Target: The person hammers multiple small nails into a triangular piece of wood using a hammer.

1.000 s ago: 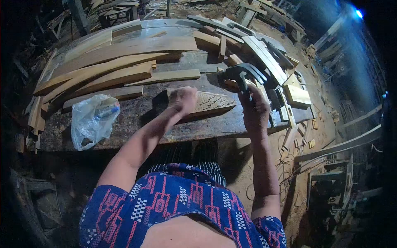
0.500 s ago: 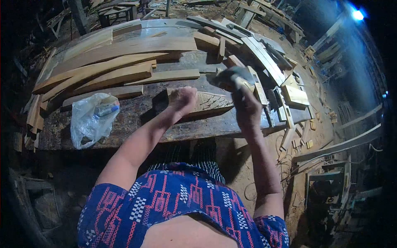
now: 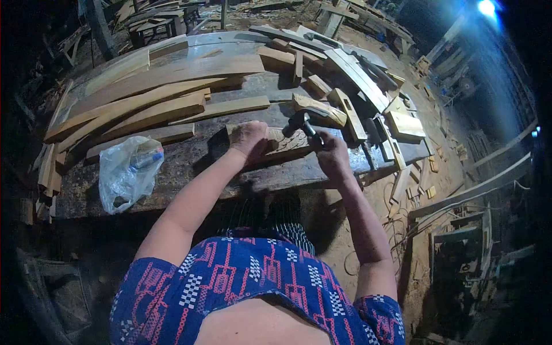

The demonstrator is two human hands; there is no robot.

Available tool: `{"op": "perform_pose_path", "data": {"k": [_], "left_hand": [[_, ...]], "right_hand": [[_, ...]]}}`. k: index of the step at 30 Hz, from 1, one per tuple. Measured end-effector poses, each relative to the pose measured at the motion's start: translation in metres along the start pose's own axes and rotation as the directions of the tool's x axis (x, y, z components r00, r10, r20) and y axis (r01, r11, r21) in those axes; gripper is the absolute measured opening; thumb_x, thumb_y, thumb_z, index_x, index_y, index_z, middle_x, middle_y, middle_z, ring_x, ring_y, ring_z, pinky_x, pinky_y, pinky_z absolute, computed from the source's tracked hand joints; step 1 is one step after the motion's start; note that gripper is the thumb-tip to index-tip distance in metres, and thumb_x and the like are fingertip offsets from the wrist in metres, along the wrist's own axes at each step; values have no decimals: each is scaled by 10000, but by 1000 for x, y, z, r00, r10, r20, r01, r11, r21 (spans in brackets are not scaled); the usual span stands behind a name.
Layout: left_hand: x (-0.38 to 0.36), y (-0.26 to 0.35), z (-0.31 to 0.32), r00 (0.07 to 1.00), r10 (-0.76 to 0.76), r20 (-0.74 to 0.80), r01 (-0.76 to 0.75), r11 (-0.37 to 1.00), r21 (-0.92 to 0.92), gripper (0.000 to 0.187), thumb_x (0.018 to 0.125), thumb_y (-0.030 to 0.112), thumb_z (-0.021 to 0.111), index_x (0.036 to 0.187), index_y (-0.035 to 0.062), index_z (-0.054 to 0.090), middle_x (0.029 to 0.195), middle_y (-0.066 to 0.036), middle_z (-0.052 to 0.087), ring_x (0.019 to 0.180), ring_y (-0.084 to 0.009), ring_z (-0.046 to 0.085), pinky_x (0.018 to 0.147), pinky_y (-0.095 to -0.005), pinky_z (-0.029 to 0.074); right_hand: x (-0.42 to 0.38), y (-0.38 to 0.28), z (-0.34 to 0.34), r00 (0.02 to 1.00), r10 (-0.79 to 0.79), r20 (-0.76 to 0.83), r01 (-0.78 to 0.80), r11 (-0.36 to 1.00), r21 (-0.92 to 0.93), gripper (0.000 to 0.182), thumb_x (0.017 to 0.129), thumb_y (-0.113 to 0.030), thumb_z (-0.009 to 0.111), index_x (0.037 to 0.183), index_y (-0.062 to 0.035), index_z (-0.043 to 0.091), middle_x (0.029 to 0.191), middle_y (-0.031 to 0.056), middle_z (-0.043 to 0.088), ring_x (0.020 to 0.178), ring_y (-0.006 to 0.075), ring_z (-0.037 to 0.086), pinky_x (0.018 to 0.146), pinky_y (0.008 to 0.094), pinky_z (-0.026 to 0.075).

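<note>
The person's left hand [image 3: 249, 138] is resting at the left end of the thick wooden block [image 3: 280, 140], its fingers curling closed into a fist; whether they are pinching anything small is not showing. The right hand [image 3: 333, 153] is holding the hammer [image 3: 310, 131] by its handle, the fingers wrapping closed around it, and the head is hanging over the right part of the block, though whether it is touching the wood is impossible to tell. The block is lying near the front edge of the worktable [image 3: 190, 167], between the two hands, and its top is showing small dark marks that are too fine to make out. Just behind the hammer, a rough piece of pale wood [image 3: 328, 112] is lying at a slant, and to the right of that a slotted piece of wood [image 3: 349, 117] is pointing toward the front edge. Well to the left of the block, a clear plastic bag [image 3: 127, 178] is sitting at the table's front edge, with something blue and red showing through it. Behind the bag and the left hand, long planks [image 3: 167, 73] are lying across the table, some overlapping. On the right side, a pale board [image 3: 357, 79] is stretching toward a short light block [image 3: 406, 125], with dark tools lying around them.
</note>
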State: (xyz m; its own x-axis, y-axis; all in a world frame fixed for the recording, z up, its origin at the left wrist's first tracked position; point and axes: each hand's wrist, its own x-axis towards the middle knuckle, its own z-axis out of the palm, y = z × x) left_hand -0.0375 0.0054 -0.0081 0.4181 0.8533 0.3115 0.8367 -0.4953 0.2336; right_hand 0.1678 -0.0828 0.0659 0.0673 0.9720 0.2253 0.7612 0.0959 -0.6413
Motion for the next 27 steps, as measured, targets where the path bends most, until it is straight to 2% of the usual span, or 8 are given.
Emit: {"op": "perform_pose_path", "data": {"k": [5, 7, 9, 17, 19, 21, 23, 27], "left_hand": [[-5, 2, 5, 998, -40, -41, 40, 999, 8, 178, 806, 183, 483, 806, 62, 615, 816, -182, 629, 774, -346, 630, 665, -427, 509], [-1, 2, 6, 995, -97, -5, 96, 995, -40, 253, 824, 219, 470, 784, 50, 653, 868, -192, 645, 835, -351, 640, 702, -438, 517], [2, -2, 9, 1000, -22, 3, 22, 1000, 6, 261, 825, 234, 469, 796, 55, 657, 874, -190, 643, 842, -352, 638, 717, -445, 514], [3, 4, 6, 997, -74, -23, 76, 993, 86, 211, 806, 206, 492, 738, 72, 641, 786, -165, 644, 762, -329, 648, 661, -436, 522], [2, -7, 16, 987, 128, -101, -116, 986, 120, 196, 794, 199, 499, 715, 74, 628, 757, -153, 639, 730, -314, 646, 621, -427, 522], [6, -11, 29, 985, 54, -166, -47, 998, 47, 188, 783, 202, 505, 716, 79, 630, 744, -148, 638, 708, -307, 642, 591, -422, 519], [5, -13, 30, 978, 112, -178, -87, 986, 145, 200, 798, 200, 501, 689, 81, 619, 732, -153, 635, 695, -322, 636, 604, -426, 515], [-4, 9, -5, 975, 69, -209, -70, 998, 2, 213, 822, 210, 515, 724, 65, 637, 690, -155, 625, 679, -326, 634, 619, -426, 511]], "right_hand": [[-7, -20, -8, 964, -81, -253, 200, 851, 486, 210, 888, -152, 592, 1087, -85, 601, 789, 91, 635, 725, 99, 562, 657, 255, 449], [-7, -1, 7, 924, -182, -336, 270, 933, 238, 232, 880, -129, 589, 1106, -80, 596, 814, 109, 621, 765, 116, 572, 689, 250, 444], [-12, -4, 2, 1000, -8, -21, 5, 991, -132, 216, 854, -155, 594, 1068, -132, 617, 838, 140, 634, 819, 241, 624, 709, 315, 450], [-12, -6, -2, 966, -42, -257, 148, 899, 411, 233, 872, -177, 601, 1092, -101, 592, 801, 155, 624, 691, 222, 594, 635, 304, 446], [-10, 19, 16, 931, -272, -245, 283, 959, 12, 189, 878, -167, 619, 1013, -35, 634, 732, -8, 560, 624, 55, 477, 543, 221, 385], [-9, 32, 20, 971, -192, -146, 188, 981, -36, 201, 863, -189, 639, 983, -27, 639, 702, -7, 554, 603, 57, 477, 526, 216, 376], [-4, 35, 12, 996, 83, -28, -68, 939, 337, 211, 850, -206, 657, 966, -30, 646, 673, -18, 554, 590, 50, 485, 515, 203, 364], [1, 57, -11, 953, 156, -260, -19, 886, 464, 254, 819, -249, 668, 1001, -71, 660, 787, 64, 662, 724, 125, 568, 683, 276, 437]]}}
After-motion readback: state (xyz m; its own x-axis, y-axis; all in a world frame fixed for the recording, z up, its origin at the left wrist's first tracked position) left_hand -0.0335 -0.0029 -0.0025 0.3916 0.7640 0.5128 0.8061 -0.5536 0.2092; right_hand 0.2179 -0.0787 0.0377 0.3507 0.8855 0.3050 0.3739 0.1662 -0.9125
